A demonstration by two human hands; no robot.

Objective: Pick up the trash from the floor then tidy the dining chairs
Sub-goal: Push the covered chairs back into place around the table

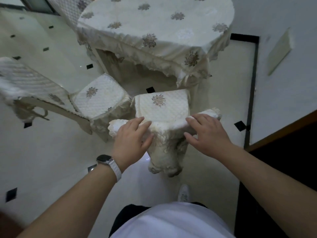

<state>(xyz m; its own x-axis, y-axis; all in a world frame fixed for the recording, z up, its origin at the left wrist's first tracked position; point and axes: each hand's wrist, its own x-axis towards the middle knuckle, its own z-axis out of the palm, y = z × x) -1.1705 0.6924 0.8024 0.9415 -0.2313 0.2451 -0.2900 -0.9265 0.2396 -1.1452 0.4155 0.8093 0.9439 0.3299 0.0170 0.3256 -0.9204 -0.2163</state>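
Left hand (133, 134), right hand (206, 133): both spread flat, draped on top rail of near chair (161, 107) | chair faces table (154, 26), seat apart from it | step: tidying chairs; no trash visible | next: likely straight push under table, clear of neighbour chair (99, 97).

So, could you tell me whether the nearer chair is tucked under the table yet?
Not yet: the chair stands clear of the table.
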